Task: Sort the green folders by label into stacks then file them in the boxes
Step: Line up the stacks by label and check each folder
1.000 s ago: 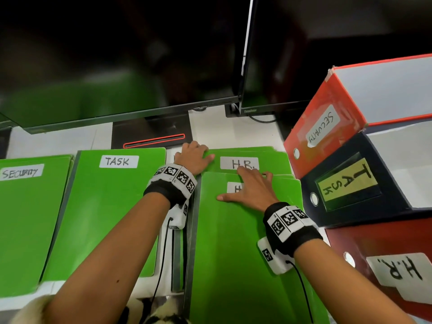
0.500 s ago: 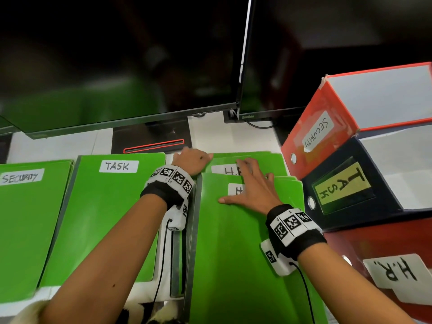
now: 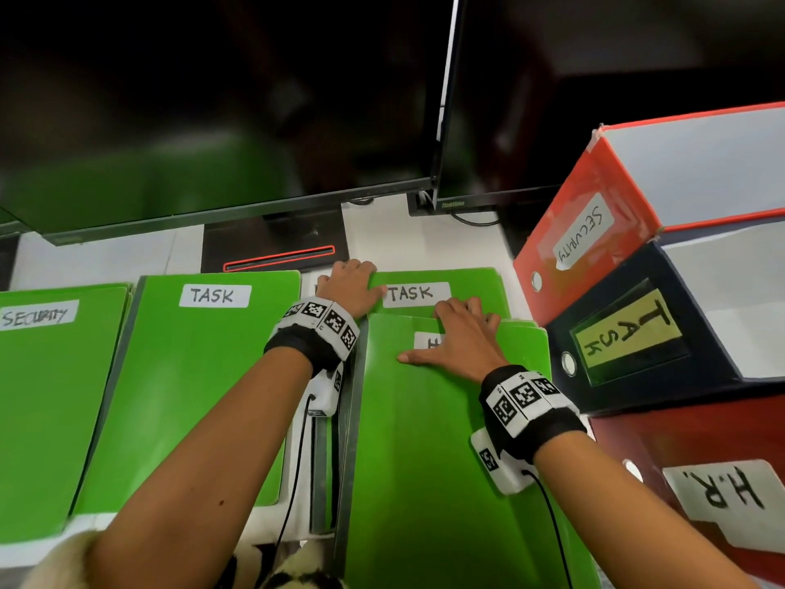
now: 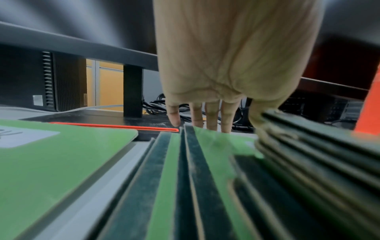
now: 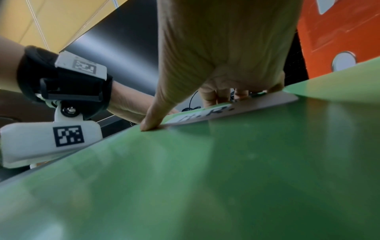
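Sorted green stacks lie flat: SECURITY at the left, TASK beside it. To their right is a mixed pile. My right hand hooks its fingers over the far edge of the top H.R. folder, thumb flat on the cover beside the label. Beyond it shows a folder labelled TASK. My left hand rests on the pile's far left corner, fingers straight down past the edge, thumb against the folder edges.
Three file boxes are stacked on their sides at the right: red SECURITY, dark TASK, red H.R.. Two dark monitors hang over the desk's back, with a black base just behind the folders. Cables lie behind it.
My right hand has drawn the H.R. folders toward me; the exposed label behind it now reads TASK instead of H.R. The left hand stays at the corner.
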`<state>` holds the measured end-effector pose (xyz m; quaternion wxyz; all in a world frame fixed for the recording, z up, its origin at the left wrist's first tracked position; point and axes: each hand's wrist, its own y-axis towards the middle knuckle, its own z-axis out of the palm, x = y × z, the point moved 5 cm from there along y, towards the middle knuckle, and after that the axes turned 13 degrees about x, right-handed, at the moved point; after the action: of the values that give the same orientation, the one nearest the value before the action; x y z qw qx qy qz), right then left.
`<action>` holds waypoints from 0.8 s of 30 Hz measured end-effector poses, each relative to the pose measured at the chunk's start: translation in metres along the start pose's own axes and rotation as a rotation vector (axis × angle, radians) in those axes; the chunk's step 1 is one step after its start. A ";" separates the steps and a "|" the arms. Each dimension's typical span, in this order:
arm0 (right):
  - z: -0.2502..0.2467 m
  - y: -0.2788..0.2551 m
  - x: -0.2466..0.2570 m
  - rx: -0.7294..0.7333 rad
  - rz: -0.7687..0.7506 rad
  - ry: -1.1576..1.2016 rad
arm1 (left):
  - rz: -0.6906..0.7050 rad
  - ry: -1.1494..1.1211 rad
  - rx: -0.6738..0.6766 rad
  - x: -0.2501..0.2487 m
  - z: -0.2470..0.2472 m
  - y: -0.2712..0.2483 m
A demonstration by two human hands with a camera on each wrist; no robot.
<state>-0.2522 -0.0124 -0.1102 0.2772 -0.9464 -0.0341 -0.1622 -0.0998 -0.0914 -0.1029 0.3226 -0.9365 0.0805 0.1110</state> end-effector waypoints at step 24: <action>-0.016 0.005 0.033 -0.049 -0.124 -0.013 | 0.237 -0.131 -0.463 0.007 -0.157 -0.096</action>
<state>-0.2249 -0.0257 -0.0895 0.2430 -0.9501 -0.0904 -0.1736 -0.0467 -0.1148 0.0724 0.0892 -0.9602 0.1411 0.2239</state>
